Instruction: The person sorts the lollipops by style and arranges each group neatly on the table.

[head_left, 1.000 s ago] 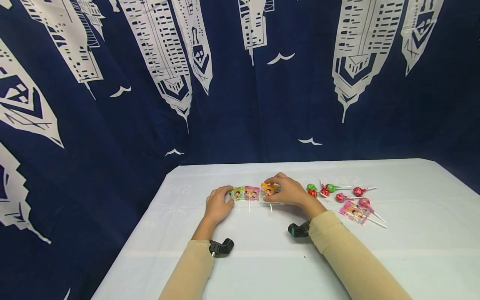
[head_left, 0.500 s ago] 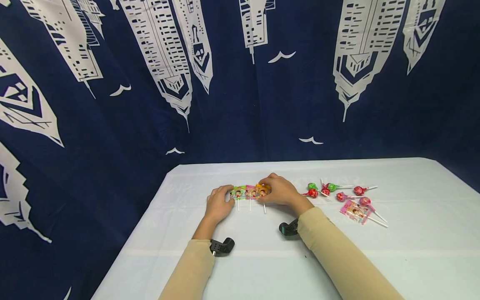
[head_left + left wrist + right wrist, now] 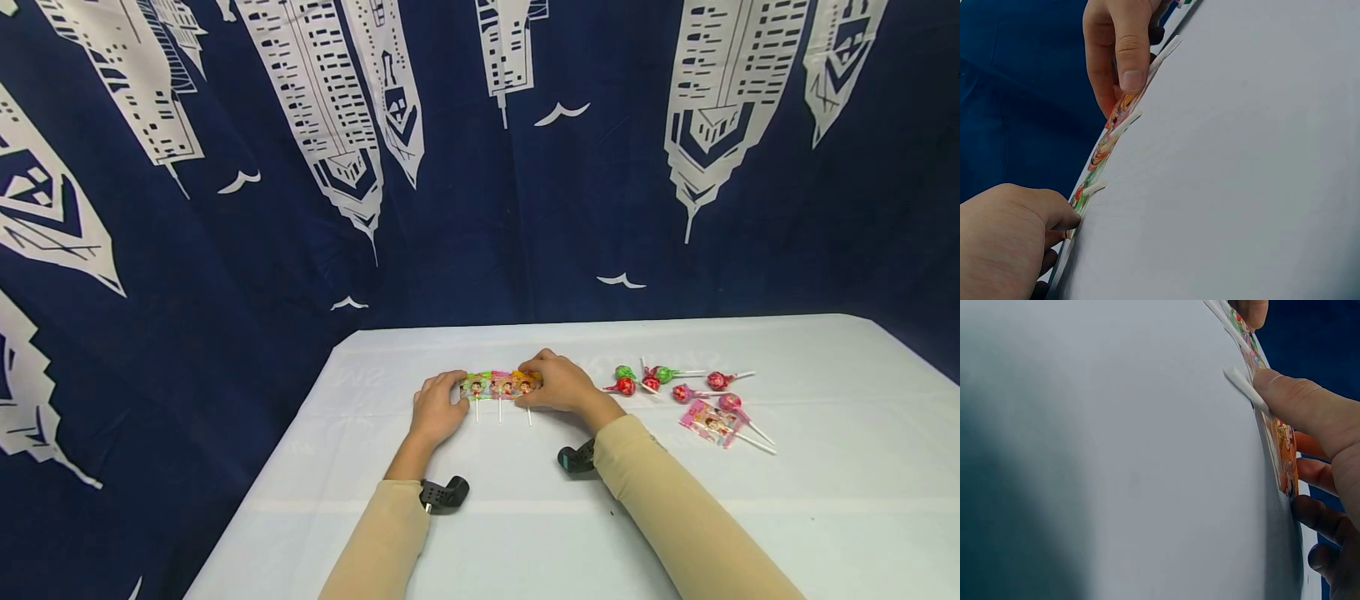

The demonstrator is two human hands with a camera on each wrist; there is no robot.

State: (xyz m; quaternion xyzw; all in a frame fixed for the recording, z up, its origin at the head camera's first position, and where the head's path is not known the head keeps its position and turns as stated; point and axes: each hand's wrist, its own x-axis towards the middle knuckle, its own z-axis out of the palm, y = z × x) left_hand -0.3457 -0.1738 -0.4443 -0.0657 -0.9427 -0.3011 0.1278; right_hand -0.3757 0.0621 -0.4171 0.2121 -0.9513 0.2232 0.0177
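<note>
Three flat lollies lie in a row on the worktop (image 3: 510, 533), btwn the two hands: green lolly (image 3: 476, 387) at L end, pink lolly (image 3: 502, 384) mid, orange lolly (image 3: 527, 382) at R end. L grip (image 3: 437, 411) pinches green's outer edge, thumb near side, index far side; R grip (image 3: 564, 383) holds orange btwn thumb & fingers, partly covering its R side. Pink sits btwn its neighbours, no hand on it. Packs meet or lap a bit, can't tell which. R wrist view shows R thumb (image 3: 1297, 403) laid over the base of orange's stick (image 3: 1246, 390), w/ fingers on the pack's far side, mostly hidden in head view. L wrist view gets both hands & all 3 white sticks, low & side-on. Only head view has the whole spare group, off to the R: red, green & pink round lollies (image 3: 717, 381), plus a flat pink pack (image 3: 710, 423) nearest the person. Worktop is white-covered; behind it hangs a navy cloth (image 3: 525, 208) w/ white upside-down bldgs & birds. Tan sleeves (image 3: 693, 508), black wrist cams (image 3: 446, 493).
</note>
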